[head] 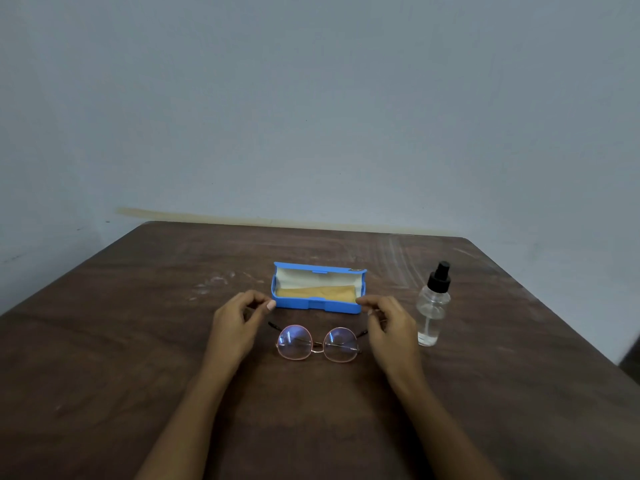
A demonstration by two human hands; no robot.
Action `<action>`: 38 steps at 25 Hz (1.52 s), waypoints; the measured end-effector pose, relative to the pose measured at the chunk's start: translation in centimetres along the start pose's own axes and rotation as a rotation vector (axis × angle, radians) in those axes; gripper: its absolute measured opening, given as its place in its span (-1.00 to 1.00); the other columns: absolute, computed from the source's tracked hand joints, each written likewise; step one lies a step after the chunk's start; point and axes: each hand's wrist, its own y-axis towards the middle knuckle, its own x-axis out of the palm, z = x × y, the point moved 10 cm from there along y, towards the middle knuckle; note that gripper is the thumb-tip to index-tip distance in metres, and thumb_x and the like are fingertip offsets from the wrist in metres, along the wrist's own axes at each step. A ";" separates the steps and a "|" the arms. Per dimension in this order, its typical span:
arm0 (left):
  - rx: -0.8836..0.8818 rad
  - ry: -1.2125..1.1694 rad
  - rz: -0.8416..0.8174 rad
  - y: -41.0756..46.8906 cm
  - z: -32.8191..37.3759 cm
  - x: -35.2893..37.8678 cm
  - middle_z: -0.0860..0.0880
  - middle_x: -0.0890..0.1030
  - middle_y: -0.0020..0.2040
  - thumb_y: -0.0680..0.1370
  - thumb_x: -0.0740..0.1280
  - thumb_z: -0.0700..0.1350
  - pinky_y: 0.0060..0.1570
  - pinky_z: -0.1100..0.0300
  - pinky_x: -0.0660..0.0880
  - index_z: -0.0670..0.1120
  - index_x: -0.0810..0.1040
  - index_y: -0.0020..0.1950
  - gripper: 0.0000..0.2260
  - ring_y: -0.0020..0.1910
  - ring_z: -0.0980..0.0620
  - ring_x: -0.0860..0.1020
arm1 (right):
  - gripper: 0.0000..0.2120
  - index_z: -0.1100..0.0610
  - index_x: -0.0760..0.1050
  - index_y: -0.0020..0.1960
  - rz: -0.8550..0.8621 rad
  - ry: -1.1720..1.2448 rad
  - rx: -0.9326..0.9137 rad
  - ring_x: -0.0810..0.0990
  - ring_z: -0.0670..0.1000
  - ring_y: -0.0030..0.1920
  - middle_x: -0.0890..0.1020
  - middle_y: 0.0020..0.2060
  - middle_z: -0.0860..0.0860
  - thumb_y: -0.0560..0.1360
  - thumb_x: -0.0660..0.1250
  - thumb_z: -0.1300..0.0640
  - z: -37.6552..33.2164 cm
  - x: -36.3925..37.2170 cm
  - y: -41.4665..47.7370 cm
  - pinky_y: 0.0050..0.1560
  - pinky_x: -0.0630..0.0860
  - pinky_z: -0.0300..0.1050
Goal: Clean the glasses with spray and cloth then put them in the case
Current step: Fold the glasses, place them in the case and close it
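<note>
Step in hand: start of task, nothing sprayed or wiped yet by the look of it

- Case: blue, lid open, on the table. Landmark for all places below.
- Cloth: yellow, folded, lying inside the case.
- Glasses: on the table just in front of the case, on the person's side, lenses toward the person, temples unfolded and pointing back at the case.
- Spray bottle: upright, to the right of the case, near but not touching it, black cap on, clear liquid low in it.
- Left hand: at the case's left end, fingers loosely curled with nothing between them, thumb tip close to the case's corner.
- Right hand: at the case's right end, fingers curled over the right temple tip; the view is soft here, so I cannot tell whether it pinches the temple or only hovers.

Judgement on next move: cloth must come out of the case and the bottle be picked up. That calls for one hand to steady the frame by a temple, not a lens, and the other to reach right of the case for the spray
</note>
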 end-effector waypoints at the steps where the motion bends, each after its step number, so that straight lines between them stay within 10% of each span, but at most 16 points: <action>1: 0.007 0.005 0.003 -0.5 0.2 -0.3 0.11 0.54 -0.32 0.46 0.36 -0.17 -0.34 0.53 0.32 0.00 0.52 -0.30 -0.85 -0.35 0.27 0.47 | -0.73 0.19 0.59 -0.04 -0.016 0.002 0.007 0.52 -0.17 -0.21 0.60 -0.13 0.05 0.44 0.20 0.45 0.0 -0.1 -0.4 -0.22 0.35 -0.54; 19: -0.009 0.074 -0.236 -3.8 0.3 0.9 0.11 0.59 -0.26 0.33 0.41 -0.39 -0.30 0.57 0.36 -0.02 0.56 -0.20 -0.73 -0.38 0.41 0.48 | -0.72 0.15 0.47 0.04 -0.321 -0.020 0.004 0.59 0.01 -0.15 0.65 -0.17 0.06 0.40 0.27 0.41 0.2 1.0 -4.1 -0.09 0.46 -0.28; 38: -0.049 -0.227 0.087 -2.2 -0.2 -1.2 0.05 0.60 -0.25 0.45 0.31 -0.34 -0.32 0.54 0.39 -0.02 0.53 -0.24 -0.78 -0.30 0.16 0.53 | -0.70 0.00 0.49 -0.05 -0.314 0.390 0.038 0.57 -0.17 -0.25 0.64 -0.33 -0.04 0.38 0.39 0.36 -1.4 0.9 -4.0 -0.19 0.48 -0.33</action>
